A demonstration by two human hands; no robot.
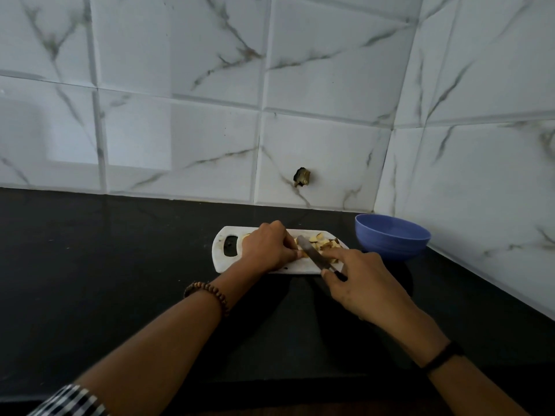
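The knife has a grey metal blade. It lies slanted, with the tip far and left over the food and the handle near and right inside the right hand. The cut pieces are pale yellow with dark skin. They lie in a small heap on the right half of the white cutting board. The left hand holds some of them with curled fingers, just left of the blade.
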